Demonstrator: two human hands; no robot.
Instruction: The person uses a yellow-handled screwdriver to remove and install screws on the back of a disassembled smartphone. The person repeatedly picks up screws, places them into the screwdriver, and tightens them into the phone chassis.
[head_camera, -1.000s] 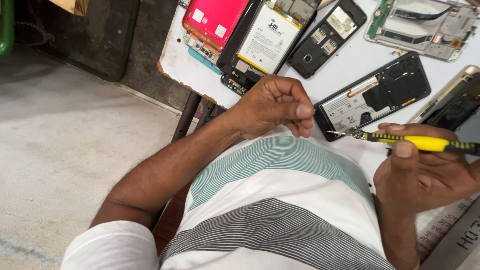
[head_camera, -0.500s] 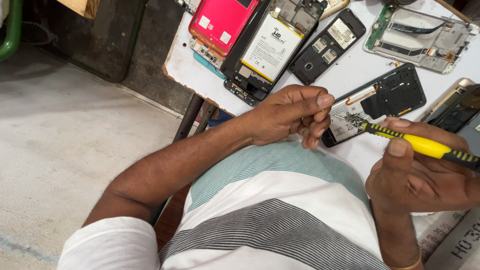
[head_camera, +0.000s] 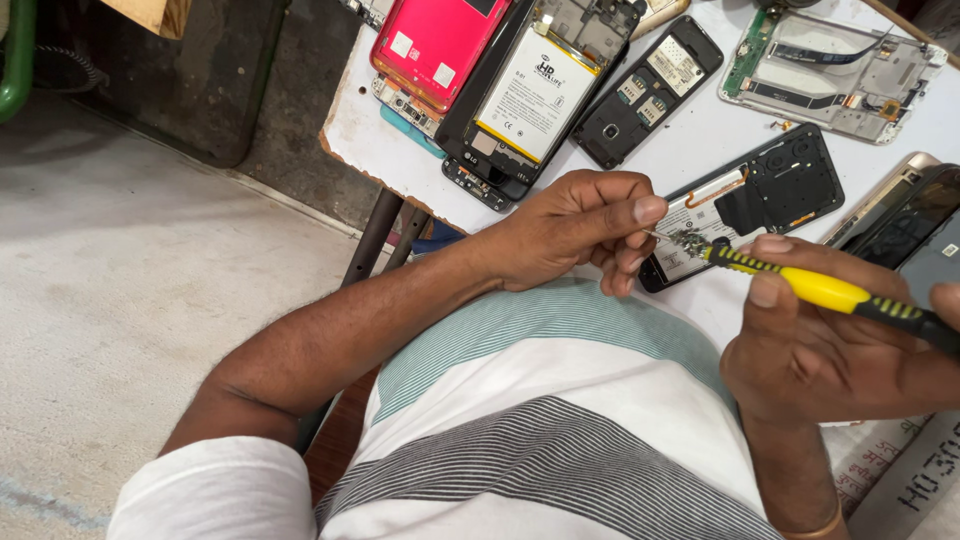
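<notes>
Our right hand (head_camera: 840, 350) is closed around a yellow-handled screwdriver (head_camera: 830, 292), its tip over the lower end of an opened black phone (head_camera: 750, 205) lying on the white table (head_camera: 700, 130). Our left hand (head_camera: 575, 228) is pinched shut at the tip; whether it grips anything we cannot tell. A red phone back (head_camera: 435, 40) lies further off

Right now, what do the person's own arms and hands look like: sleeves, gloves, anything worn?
Both hands are bare, no gloves. The left arm has a short white sleeve at the shoulder and is uncovered below it. The right hand has a thin gold-coloured bangle at the wrist. No rings or watch visible on the left hand.
</notes>
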